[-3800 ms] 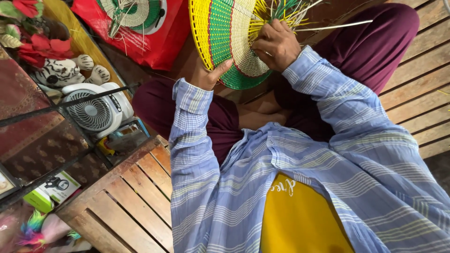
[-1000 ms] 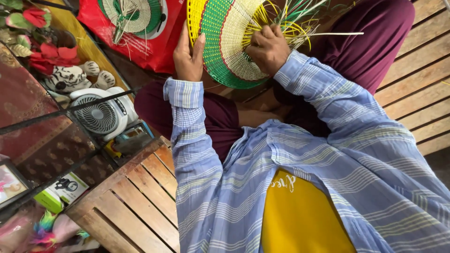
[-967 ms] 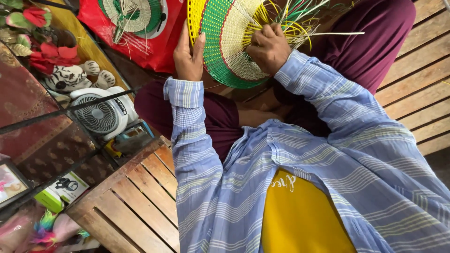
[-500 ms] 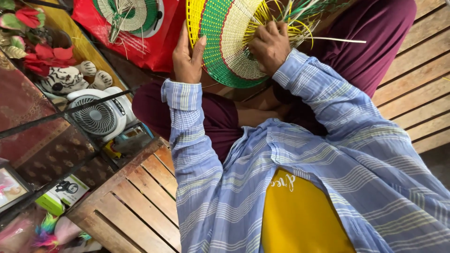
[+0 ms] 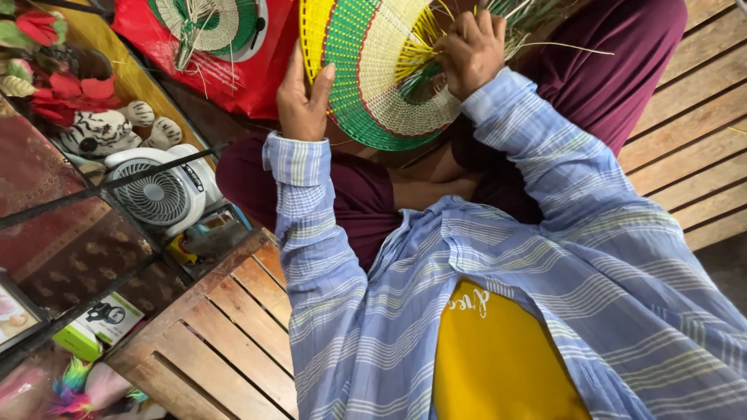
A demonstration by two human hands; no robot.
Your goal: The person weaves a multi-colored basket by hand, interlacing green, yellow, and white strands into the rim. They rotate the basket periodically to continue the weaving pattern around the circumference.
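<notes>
I hold a round woven piece (image 5: 381,70) upright over my lap, above my crossed legs in dark red cloth. It is worked in rings: a yellow outer band at the left edge, then green, then a broad pale straw band edged with thin red lines, and loose yellow and green strands fanning out at the middle. My left hand (image 5: 302,97) clasps its left rim, thumb lying on the green band and fingers behind the yellow edge. My right hand (image 5: 471,50) is clenched on the loose strands at the piece's centre, knuckles toward me, with thin straw ends sticking out past it to the right. Left of the woven piece leans a red bag (image 5: 233,66), and against it rests a second round weaving (image 5: 206,23) in green and pale straw with stray fibres hanging from it. Further left of the woven piece and lower stands a small white fan (image 5: 159,194), round grille facing me, with a striped plush toy (image 5: 101,132) and red cloth flowers (image 5: 66,85) behind it. Well below and left of the woven piece, beside the wooden slat platform (image 5: 218,342) that I sit on, lies a small green and white box (image 5: 101,327) with a dark picture on its face.
</notes>
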